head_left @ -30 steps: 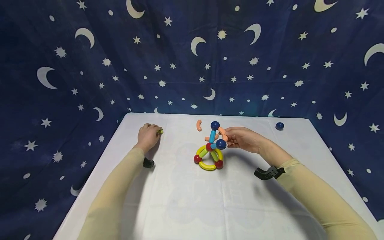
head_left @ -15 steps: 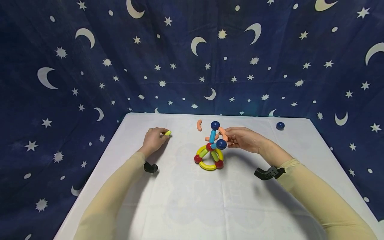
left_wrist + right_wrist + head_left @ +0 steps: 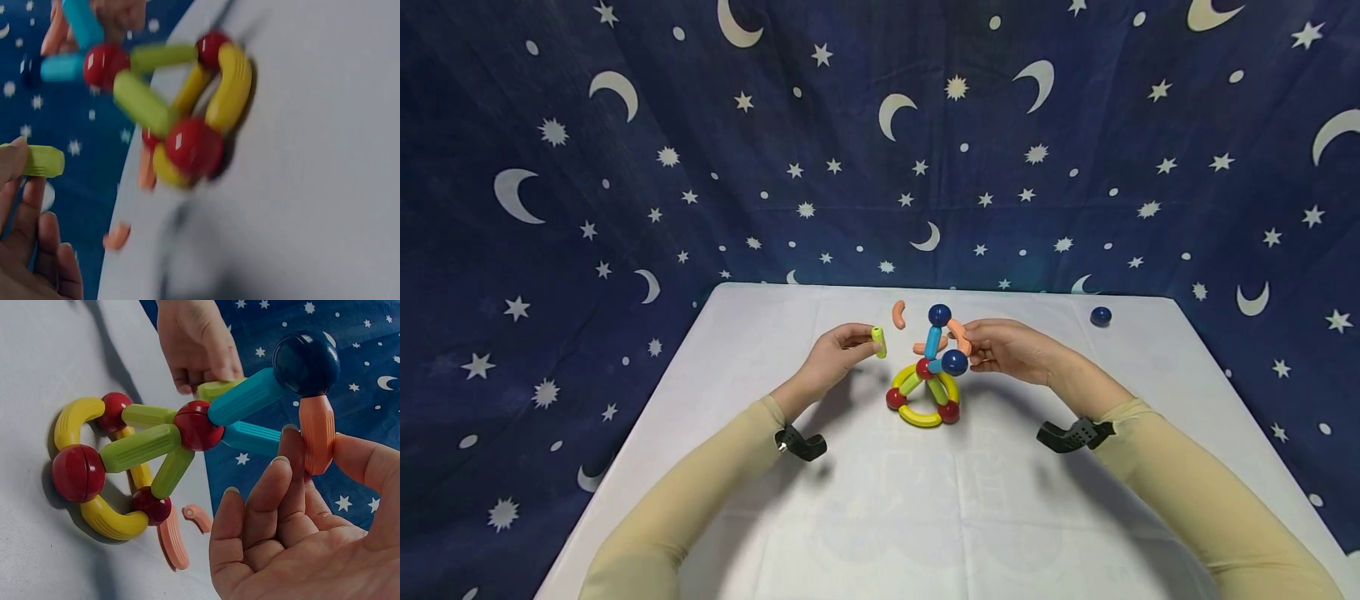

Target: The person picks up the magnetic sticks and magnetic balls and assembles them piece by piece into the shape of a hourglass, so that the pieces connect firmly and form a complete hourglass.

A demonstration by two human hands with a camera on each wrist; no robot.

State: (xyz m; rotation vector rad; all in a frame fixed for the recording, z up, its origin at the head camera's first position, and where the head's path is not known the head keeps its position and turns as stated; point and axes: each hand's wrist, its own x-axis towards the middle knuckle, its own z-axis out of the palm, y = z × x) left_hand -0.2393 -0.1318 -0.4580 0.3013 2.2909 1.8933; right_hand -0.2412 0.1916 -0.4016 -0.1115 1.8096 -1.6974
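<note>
A magnetic stick-and-ball structure stands mid-table. Yellow curved sticks (image 3: 112, 519) and red balls (image 3: 79, 473) form its base ring. Green sticks (image 3: 140, 447) rise to a central red ball (image 3: 199, 425), from which light blue sticks (image 3: 247, 397) lead to dark blue balls (image 3: 954, 362). My right hand (image 3: 1011, 350) pinches a curved orange stick (image 3: 317, 434) lying between the dark blue balls; the right wrist view shows its upper end against one ball. Left of the structure, my left hand (image 3: 835, 362) holds a straight yellow-green stick (image 3: 879, 342) between thumb and fingers, apart from it.
Two loose curved orange sticks lie behind the structure: one orange stick (image 3: 898, 314) near the table's back edge, another orange stick (image 3: 921, 347) partly hidden. A dark blue ball (image 3: 1101, 316) rests at the back right of the white table (image 3: 880, 517). A starry curtain (image 3: 850, 150) hangs behind.
My left hand has moved right from the table's back left, bringing the yellow-green stick close to the structure and turning it more upright. My right hand stays on the orange stick.
</note>
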